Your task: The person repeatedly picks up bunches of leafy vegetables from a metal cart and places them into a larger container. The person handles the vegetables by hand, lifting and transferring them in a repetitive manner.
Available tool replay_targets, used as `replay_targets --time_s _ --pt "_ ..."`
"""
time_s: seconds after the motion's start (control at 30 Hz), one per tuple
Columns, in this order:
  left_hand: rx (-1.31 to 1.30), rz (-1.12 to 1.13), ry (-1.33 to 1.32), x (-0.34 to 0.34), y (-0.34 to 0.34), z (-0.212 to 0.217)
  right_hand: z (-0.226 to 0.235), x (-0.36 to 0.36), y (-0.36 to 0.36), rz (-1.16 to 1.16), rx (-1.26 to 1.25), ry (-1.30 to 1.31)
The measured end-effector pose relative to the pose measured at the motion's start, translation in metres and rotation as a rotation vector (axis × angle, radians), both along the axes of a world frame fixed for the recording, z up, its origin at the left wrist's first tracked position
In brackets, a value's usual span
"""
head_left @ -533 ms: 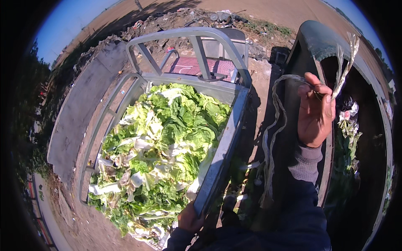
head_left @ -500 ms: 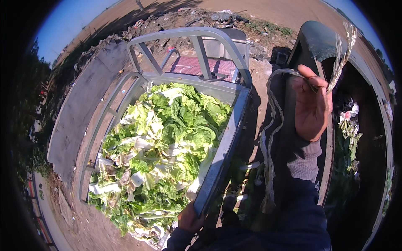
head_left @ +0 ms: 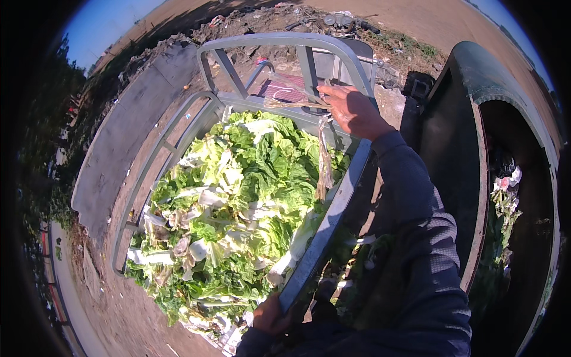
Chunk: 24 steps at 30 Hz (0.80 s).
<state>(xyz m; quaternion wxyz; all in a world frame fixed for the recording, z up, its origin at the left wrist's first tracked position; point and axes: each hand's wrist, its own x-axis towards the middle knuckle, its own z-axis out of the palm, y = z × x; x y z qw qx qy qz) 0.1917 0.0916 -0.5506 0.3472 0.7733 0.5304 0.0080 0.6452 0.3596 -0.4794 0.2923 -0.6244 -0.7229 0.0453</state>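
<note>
Metal cart (head_left: 247, 104): heaped with pale-green cabbage leaves (head_left: 244, 184), some browned.
Rope (head_left: 324, 157): straw-coloured, at the cart's far right, partly hanging over the leaves.
Right hand (head_left: 355, 112): fingers together on the rope, thumb hidden.
Left hand (head_left: 270, 313): at the near end of the right rail (head_left: 335, 217); cannot tell whether clamped.
Dark-green bin (head_left: 480, 196): far right, open, wilted leaves and scraps (head_left: 502, 220) inside.

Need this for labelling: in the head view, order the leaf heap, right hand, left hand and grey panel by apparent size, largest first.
Leaf heap
Grey panel
Right hand
Left hand, partly hidden
</note>
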Motion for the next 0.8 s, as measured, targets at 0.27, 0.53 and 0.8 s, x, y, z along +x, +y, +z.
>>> replay_targets --time_s 0.27,0.53,0.8 --pt "0.146 -0.044 -0.201 -0.011 -0.001 -0.008 -0.112 0.06 0.072 -0.141 -0.003 -0.214" --pt "0.08 -0.079 -0.172 -0.012 0.003 -0.009 -0.169 0.088 0.134 -0.134 0.104 -0.344" --pt "0.141 -0.043 -0.228 -0.003 0.011 0.001 -0.163 0.097 0.141 0.046 -0.016 0.902"
